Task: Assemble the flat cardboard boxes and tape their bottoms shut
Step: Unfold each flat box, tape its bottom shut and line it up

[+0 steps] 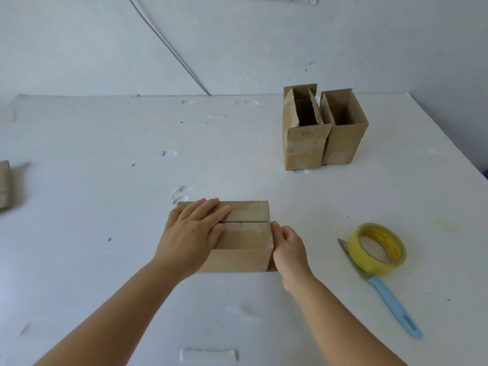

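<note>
A small cardboard box (245, 239) stands bottom-up in the middle of the white table, its two bottom flaps folded shut with a dark seam between them. My left hand (192, 233) lies flat on the left part of those flaps, fingers together, pressing down. My right hand (286, 249) is against the box's right side, fingertips curled at its upper edge. A roll of yellow tape (376, 248) lies to the right, apart from both hands. Under it lies a knife with a light blue handle (393, 305).
Two assembled boxes (306, 128) (344, 128) stand open side up at the back right. A piece of cardboard (4, 184) shows at the left edge. The white table (105, 180) bears scraps of tape. A thin cable (169, 46) runs down the wall behind.
</note>
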`<state>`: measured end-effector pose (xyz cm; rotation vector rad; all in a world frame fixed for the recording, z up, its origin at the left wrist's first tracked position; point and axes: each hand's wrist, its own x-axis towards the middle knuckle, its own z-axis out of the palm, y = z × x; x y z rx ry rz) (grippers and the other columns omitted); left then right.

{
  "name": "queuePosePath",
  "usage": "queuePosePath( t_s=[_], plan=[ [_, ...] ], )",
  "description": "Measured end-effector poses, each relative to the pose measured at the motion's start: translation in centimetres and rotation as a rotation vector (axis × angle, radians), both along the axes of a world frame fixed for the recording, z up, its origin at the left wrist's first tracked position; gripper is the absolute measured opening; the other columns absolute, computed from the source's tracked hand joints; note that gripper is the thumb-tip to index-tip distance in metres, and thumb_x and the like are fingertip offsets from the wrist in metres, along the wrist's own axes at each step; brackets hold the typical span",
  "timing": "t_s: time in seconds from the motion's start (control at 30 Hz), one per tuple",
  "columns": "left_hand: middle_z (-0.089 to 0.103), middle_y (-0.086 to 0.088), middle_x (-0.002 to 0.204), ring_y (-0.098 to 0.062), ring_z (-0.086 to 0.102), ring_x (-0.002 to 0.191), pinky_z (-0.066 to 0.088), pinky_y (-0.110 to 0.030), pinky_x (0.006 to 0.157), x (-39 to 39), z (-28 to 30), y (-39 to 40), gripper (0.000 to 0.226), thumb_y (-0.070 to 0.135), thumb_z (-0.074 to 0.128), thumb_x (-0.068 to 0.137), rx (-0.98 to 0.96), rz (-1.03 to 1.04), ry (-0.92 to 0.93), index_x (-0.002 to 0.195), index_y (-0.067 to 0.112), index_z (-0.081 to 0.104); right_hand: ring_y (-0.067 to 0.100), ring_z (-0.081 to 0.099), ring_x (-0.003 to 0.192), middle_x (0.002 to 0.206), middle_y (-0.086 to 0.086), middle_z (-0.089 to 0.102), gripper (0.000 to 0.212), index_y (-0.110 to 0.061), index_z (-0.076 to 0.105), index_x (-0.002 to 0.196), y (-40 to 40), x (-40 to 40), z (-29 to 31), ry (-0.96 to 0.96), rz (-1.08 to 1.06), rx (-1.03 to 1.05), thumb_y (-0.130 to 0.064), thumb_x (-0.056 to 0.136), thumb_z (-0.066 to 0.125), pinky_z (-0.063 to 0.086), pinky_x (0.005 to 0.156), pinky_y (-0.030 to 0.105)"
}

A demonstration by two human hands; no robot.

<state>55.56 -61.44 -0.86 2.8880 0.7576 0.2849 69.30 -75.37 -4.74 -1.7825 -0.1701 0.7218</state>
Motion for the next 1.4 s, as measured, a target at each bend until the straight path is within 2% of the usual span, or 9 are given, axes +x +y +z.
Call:
queuePosePath(
  t_s=[0.17, 0.33, 0.47, 0.67, 0.83, 0.97, 1.13, 1.23, 1.4],
  plan=[
    [0.044, 0.013, 0.144, -0.012, 0.035, 0.136, 0.011, -0.023, 0.108, -0.3, 0.1, 0.1, 0.058, 0.053, 0.015, 0.091, 0.017, -0.002, -0.06, 0.135, 0.038, 0.049, 0.017, 0.051, 0.071, 0.084, 0.002, 0.053, 0.021, -0.009, 0.048, 0.085, -0.7, 0.4, 0.1, -0.174, 0.013, -0.197, -0.028, 0.089, 0.056, 0.036, 0.056, 0.026],
    [0.053, 0.01, 0.137, -0.009, 0.038, 0.131, 0.017, -0.021, 0.108, -0.3, 0.3, -0.3, 0.055, 0.053, 0.028, 0.087, -0.074, 0.042, -0.174, 0.124, 0.026, 0.058, 0.002, 0.041, 0.122, 0.133, -0.013, 0.04, 0.041, -0.015, 0.037, 0.139, -0.7, -2.7, 3.0, -0.469, 0.055, 0.072, -0.024, 0.1, 0.038, 0.032, 0.097, 0.016],
    [0.054, 0.002, 0.136, -0.02, 0.044, 0.132, 0.024, -0.029, 0.109, -1.1, 0.0, -1.1, 0.051, 0.046, 0.027, 0.094, 0.027, 0.073, -0.147, 0.126, 0.023, 0.059, -0.003, 0.029, 0.126, 0.144, -0.012, 0.032, 0.055, -0.019, 0.013, 0.151, -0.3, -4.7, 2.3, -0.38, 0.17, 0.054, -0.028, 0.101, 0.034, 0.022, 0.103, 0.013],
    [-0.003, -0.001, 0.16, -0.018, -0.002, 0.147, 0.015, -0.032, 0.115, -1.6, 0.0, -3.3, 0.063, 0.051, 0.02, 0.097, -0.271, 0.422, -0.079, 0.152, 0.023, 0.007, 0.004, 0.034, 0.136, 0.15, -0.011, 0.035, 0.051, -0.029, 0.023, 0.149, -0.7, -3.8, 1.7, -0.18, 0.181, 0.139, -0.035, 0.101, 0.036, 0.026, 0.116, 0.033],
    [0.043, 0.01, 0.138, -0.015, 0.046, 0.123, 0.038, -0.025, 0.09, -2.5, 0.6, -2.1, 0.058, 0.033, 0.051, 0.094, -0.568, 0.509, -0.4, 0.147, 0.024, 0.028, -0.002, 0.027, 0.135, 0.152, -0.016, 0.028, 0.054, -0.027, 0.022, 0.15, -1.1, -3.1, 1.6, -0.002, 0.241, 0.115, -0.041, 0.099, 0.035, 0.02, 0.111, 0.021],
    [0.044, 0.016, 0.124, -0.003, 0.043, 0.111, 0.033, -0.019, 0.093, -3.8, 0.6, -2.1, 0.064, 0.032, 0.055, 0.094, -0.977, 0.545, -0.56, 0.15, 0.028, 0.023, 0.002, 0.012, 0.144, 0.157, -0.016, 0.014, 0.065, -0.027, 0.019, 0.15, -1.4, -2.2, 0.9, 0.09, 0.34, 0.044, -0.056, 0.094, 0.032, 0.008, 0.119, 0.031],
    [0.057, 0.015, 0.125, -0.006, 0.054, 0.112, 0.042, -0.028, 0.099, -4.5, 0.3, -1.0, 0.043, 0.034, 0.053, 0.094, -1.174, 0.458, -0.532, 0.136, 0.037, 0.045, 0.007, 0.026, 0.141, 0.152, -0.014, 0.032, 0.12, -0.031, 0.034, 0.145, -1.1, -1.7, 0.1, 0.146, 0.373, -0.006, -0.098, 0.046, 0.04, 0.015, 0.119, 0.044],
    [0.067, 0.013, 0.112, -0.008, 0.06, 0.109, 0.046, -0.034, 0.098, -5.0, 0.4, -0.6, 0.021, 0.037, 0.051, 0.095, -1.236, 0.391, -0.49, 0.114, 0.04, 0.059, 0.008, 0.028, 0.14, 0.15, -0.015, 0.034, 0.121, -0.032, 0.036, 0.144, -1.0, -1.7, 0.0, 0.161, 0.356, -0.003, -0.099, 0.044, 0.042, 0.015, 0.119, 0.045],
    [0.064, 0.016, 0.118, -0.005, 0.056, 0.115, 0.043, -0.032, 0.101, -5.3, 0.6, -0.1, 0.03, 0.037, 0.047, 0.097, -1.226, 0.293, -0.506, 0.126, 0.039, 0.052, 0.007, 0.029, 0.139, 0.15, -0.014, 0.035, 0.111, -0.032, 0.039, 0.142, -1.2, -1.5, 0.7, 0.164, 0.335, 0.034, -0.096, 0.052, 0.042, 0.016, 0.119, 0.044]
  ],
)
